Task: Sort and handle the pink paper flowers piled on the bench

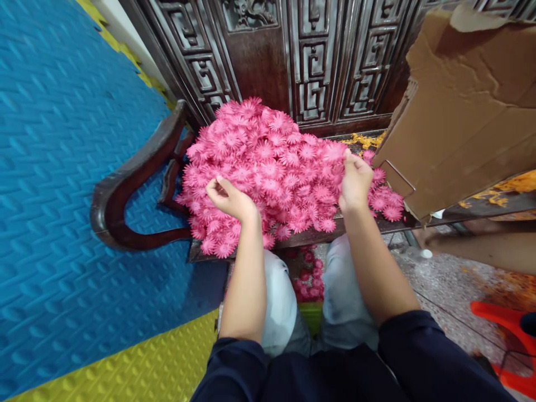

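A large heap of pink artificial flower heads (268, 162) covers the dark wooden bench seat. Over the left part of the heap is my left hand (231, 199), its fingers curled and the thumb pressed to them; whatever they hold is too small to make out. My right hand (355, 177) is raised at the right side of the heap in a pinch. At its fingertips a pink flower (335, 152) shows slightly blurred.
A carved bench back (262, 70) rises behind the heap, with a curved armrest (111, 209) at left. An open cardboard box (464, 111) stands at right. Yellow flower pieces (364, 139) lie beside it. Pink flowers (310, 279) lie below, and another person's limb (481, 245) shows at right.
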The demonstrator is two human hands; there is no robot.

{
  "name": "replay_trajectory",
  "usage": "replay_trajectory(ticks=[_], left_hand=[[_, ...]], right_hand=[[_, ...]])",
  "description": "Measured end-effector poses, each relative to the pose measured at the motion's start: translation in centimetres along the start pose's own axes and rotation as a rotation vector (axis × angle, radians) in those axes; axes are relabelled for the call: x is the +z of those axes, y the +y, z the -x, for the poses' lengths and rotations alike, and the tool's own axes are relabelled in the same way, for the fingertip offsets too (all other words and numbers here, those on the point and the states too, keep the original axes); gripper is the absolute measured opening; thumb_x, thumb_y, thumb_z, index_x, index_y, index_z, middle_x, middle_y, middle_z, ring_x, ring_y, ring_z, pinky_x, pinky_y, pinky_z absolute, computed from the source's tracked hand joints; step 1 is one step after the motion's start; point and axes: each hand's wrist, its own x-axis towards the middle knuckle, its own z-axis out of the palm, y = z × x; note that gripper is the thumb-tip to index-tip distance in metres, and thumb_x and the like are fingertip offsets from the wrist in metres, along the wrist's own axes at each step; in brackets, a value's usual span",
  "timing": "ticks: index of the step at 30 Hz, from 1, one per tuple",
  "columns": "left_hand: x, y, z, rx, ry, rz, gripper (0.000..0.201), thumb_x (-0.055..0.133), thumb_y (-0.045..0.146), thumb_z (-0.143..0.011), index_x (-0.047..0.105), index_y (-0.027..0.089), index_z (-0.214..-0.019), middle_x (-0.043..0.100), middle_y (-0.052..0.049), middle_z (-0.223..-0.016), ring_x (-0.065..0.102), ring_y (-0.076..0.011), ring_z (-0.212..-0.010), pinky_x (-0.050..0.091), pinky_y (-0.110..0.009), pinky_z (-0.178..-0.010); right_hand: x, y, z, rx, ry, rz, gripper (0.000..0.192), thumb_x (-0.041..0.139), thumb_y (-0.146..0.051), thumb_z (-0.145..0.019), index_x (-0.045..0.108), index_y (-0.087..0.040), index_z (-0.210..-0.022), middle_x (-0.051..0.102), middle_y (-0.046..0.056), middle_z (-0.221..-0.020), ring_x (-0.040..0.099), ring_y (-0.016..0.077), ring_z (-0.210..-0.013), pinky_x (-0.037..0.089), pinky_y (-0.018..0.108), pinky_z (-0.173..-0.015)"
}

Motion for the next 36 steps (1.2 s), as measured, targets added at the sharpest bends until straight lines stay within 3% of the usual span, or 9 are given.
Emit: replay_trajectory(ticks=[3, 6, 10, 14, 17, 21, 26, 30, 36], left_hand=[[-0.2, -0.1, -0.3, 0.001, 0.107, -0.119, 0.018, 0.045, 0.026, -0.089, 0.045, 0.018, -0.105, 0.048, -0.006, -0.099, 0.043, -0.0188, -0.099, 0.030, -0.040, -0.099], [0.4, 0.1, 0.6, 0.034, 0.015, -0.314, 0.037, 0.067, 0.012, -0.069, 0.057, 0.020, -0.103, 0.054, -0.008, -0.101, 0.046, -0.0275, -0.107, 0.026, -0.049, -0.103], [0.8, 1.0, 2.1, 0.139, -0.042, -0.567, 0.037, 0.067, 0.015, -0.067, 0.060, 0.022, -0.102, 0.050, -0.012, -0.116, 0.042, -0.0331, -0.116, 0.028, -0.050, -0.102], [0.9, 2.9, 3.5, 0.340, -0.116, -0.404, 0.015, 0.059, 0.031, -0.080, 0.065, 0.023, -0.091, 0.056, -0.008, -0.103, 0.049, -0.0258, -0.106, 0.033, -0.043, -0.099], [1.2, 4.0, 4.6, 0.387, -0.270, -0.288, 0.020, 0.057, 0.040, -0.082, 0.066, 0.022, -0.079, 0.061, -0.005, -0.086, 0.054, -0.0207, -0.090, 0.038, -0.037, -0.091], [2.1, 3.8, 5.2, 0.315, -0.454, -0.195, 0.016, 0.063, 0.036, -0.077, 0.065, 0.021, -0.073, 0.061, -0.002, -0.078, 0.055, -0.0172, -0.079, 0.042, -0.031, -0.080], [2.8, 2.6, 4.9, 0.000, -0.565, 0.086, 0.010, 0.061, 0.027, -0.076, 0.062, 0.019, -0.072, 0.061, 0.000, -0.073, 0.055, -0.0131, -0.070, 0.043, -0.026, -0.072], [3.0, 2.5, 4.8, -0.130, -0.519, 0.213, 0.006, 0.061, 0.024, -0.076, 0.062, 0.019, -0.073, 0.063, 0.001, -0.074, 0.056, -0.0122, -0.072, 0.044, -0.025, -0.074], [2.9, 2.5, 4.7, -0.120, -0.405, 0.236, 0.006, 0.062, 0.025, -0.077, 0.063, 0.019, -0.075, 0.060, 0.001, -0.072, 0.054, -0.0107, -0.070, 0.043, -0.023, -0.071]], right_hand=[[-0.1, 0.2, -0.1, 0.044, -0.114, -0.046, 0.030, 0.059, -0.053, -0.073, 0.064, -0.023, -0.074, 0.064, -0.001, -0.072, 0.060, 0.0127, -0.077, 0.046, 0.027, -0.072], [0.7, 0.0, 0.7, 0.152, -0.243, -0.119, 0.025, 0.067, -0.048, -0.067, 0.068, -0.025, -0.076, 0.069, -0.002, -0.081, 0.062, 0.0136, -0.086, 0.047, 0.029, -0.082], [1.4, -0.4, 1.7, 0.214, -0.286, -0.142, 0.018, 0.072, -0.043, -0.065, 0.069, -0.026, -0.070, 0.071, -0.003, -0.079, 0.063, 0.0134, -0.089, 0.048, 0.030, -0.088], [1.5, -0.7, 1.9, 0.247, -0.312, -0.139, 0.016, 0.074, -0.040, -0.063, 0.070, -0.025, -0.070, 0.072, -0.003, -0.079, 0.065, 0.0126, -0.086, 0.048, 0.029, -0.088], [1.5, -0.8, 1.9, 0.227, -0.383, -0.114, 0.017, 0.076, -0.038, -0.061, 0.070, -0.023, -0.065, 0.071, -0.002, -0.074, 0.065, 0.0121, -0.078, 0.049, 0.028, -0.084], [1.8, -0.7, 2.0, 0.183, -0.430, -0.079, 0.019, 0.077, -0.038, -0.059, 0.069, -0.020, -0.060, 0.069, 0.000, -0.065, 0.064, 0.0134, -0.069, 0.049, 0.028, -0.074], [1.9, -0.7, 2.1, 0.150, -0.423, -0.053, 0.023, 0.078, -0.039, -0.057, 0.069, -0.018, -0.060, 0.068, 0.000, -0.063, 0.061, 0.0129, -0.063, 0.049, 0.029, -0.071], [1.8, -1.0, 2.1, 0.154, -0.432, -0.085, 0.027, 0.077, -0.045, -0.057, 0.068, -0.020, -0.062, 0.068, -0.001, -0.066, 0.061, 0.0124, -0.069, 0.048, 0.028, -0.076], [1.8, -1.5, 2.2, 0.189, -0.513, -0.090, 0.034, 0.074, -0.052, -0.059, 0.065, -0.019, -0.064, 0.065, -0.001, -0.067, 0.058, 0.0114, -0.069, 0.046, 0.026, -0.075]])
